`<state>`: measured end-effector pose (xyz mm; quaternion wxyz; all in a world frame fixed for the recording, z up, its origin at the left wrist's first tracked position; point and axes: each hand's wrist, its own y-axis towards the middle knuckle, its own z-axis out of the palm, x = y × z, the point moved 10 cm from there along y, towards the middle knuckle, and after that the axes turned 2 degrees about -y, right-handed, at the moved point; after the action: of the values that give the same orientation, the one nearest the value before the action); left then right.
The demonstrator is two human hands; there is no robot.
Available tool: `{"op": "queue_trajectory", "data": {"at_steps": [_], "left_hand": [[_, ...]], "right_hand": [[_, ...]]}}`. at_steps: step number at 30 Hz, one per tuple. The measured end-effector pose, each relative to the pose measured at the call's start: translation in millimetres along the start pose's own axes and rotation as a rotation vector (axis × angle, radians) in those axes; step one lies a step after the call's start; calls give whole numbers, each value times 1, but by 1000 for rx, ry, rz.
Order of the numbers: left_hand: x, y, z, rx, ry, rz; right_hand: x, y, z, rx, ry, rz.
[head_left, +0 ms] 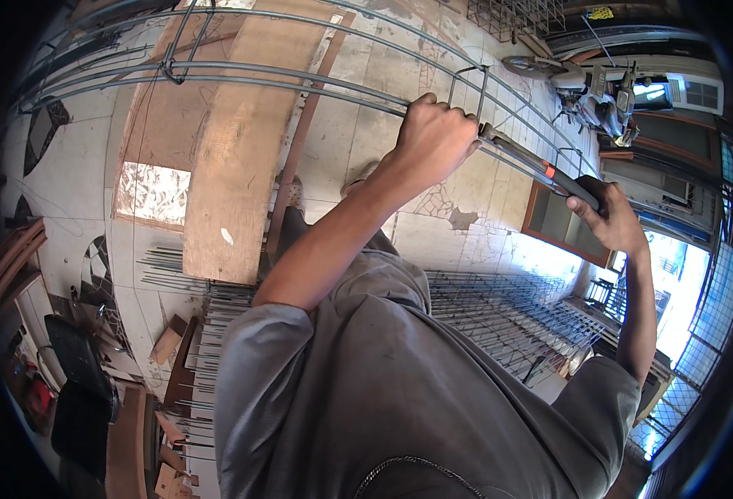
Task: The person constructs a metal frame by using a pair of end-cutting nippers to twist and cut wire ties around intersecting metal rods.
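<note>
A long cage of steel reinforcing bars (300, 83) runs across the upper part of the view, with a square wire stirrup (485, 87) around it. My left hand (435, 137) is closed around the bars beside that stirrup. In my right hand (608, 214) is the black grip of a long, dark hand tool (523, 156) with an orange band. The tool's metal head lies against the bars, close to my left knuckles. Its exact kind is hard to make out. Another stirrup (171, 71) sits farther left on the cage.
A wooden board (229, 150) lies below the cage on the left. Many thin steel rods (500, 303) are laid out behind my body. A motorbike (604, 104) stands at the far right, near a wire mesh gate (708, 316). A black chair (79, 399) is at lower left.
</note>
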<state>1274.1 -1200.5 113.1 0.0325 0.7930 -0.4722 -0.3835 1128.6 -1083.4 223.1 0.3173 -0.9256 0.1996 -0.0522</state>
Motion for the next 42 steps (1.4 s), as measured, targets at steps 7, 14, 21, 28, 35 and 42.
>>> {"op": "queue_trajectory", "data": {"at_steps": [7, 14, 21, 28, 35, 42], "left_hand": [[1, -2, -4, -62, -17, 12], [-16, -24, -36, -260, -154, -46], [-109, -15, -12, -502, -327, 205], [-109, -5, -2, -550, -391, 252], [-101, 3, -33, -473, -525, 238], [-95, 9, -31, -211, -586, 280]], "right_hand": [[0, 2, 5, -12, 12, 2], [10, -20, -7, -4, -21, 95], [77, -45, -16, -82, -35, 85], [101, -63, -27, -370, -456, -106], [132, -108, -11, -924, -1388, -521], [136, -83, -31, -752, -1171, -463]]}}
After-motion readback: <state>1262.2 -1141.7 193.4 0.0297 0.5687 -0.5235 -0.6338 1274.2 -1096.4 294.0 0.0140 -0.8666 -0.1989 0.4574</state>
